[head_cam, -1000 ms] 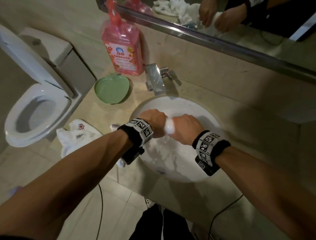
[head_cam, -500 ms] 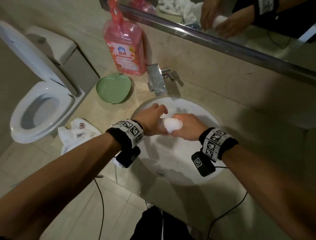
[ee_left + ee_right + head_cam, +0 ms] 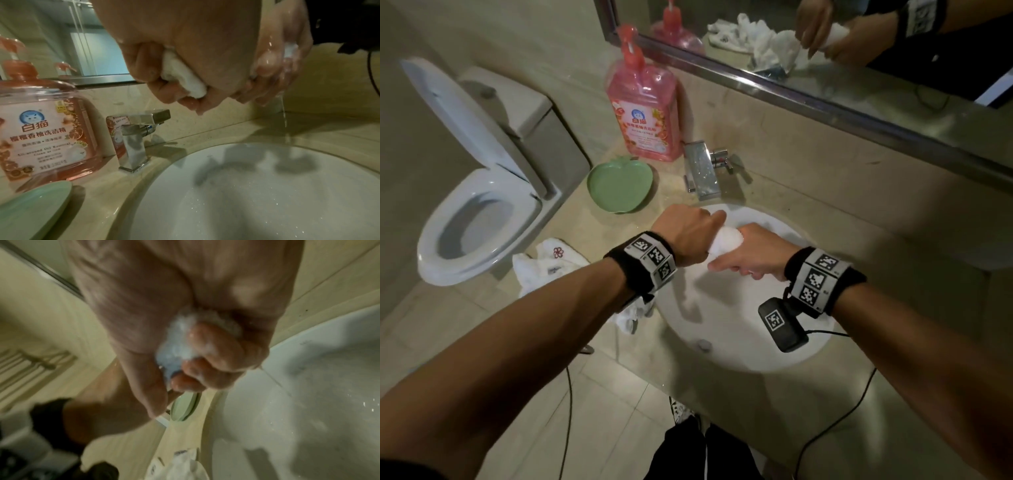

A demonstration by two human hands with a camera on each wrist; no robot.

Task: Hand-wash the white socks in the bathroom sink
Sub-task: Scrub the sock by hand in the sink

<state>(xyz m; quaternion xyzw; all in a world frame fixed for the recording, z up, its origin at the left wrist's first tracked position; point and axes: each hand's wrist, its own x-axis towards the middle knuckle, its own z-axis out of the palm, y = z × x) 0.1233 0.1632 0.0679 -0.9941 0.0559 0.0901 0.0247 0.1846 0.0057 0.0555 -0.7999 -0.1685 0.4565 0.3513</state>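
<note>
Both fists clamp 1 rolled white sock (image 3: 726, 241) mid-frame over the sink (image 3: 739, 346), left hand (image 3: 688, 236) and right hand (image 3: 751, 255) should counter-twist, keeping drips inside the basin.

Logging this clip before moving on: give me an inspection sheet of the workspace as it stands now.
Surface: beige counter, white sink with foamy water.
Job's things: sock wrung above the sink, dripping; more socks on the counter's left edge.
Clutter: pink bottle, green dish, tap.
Hands: left hand and right hand both grip the sock.
Cables: black cable hangs from the right wrist.
Surroundings: toilet, lid up; mirror.
</note>
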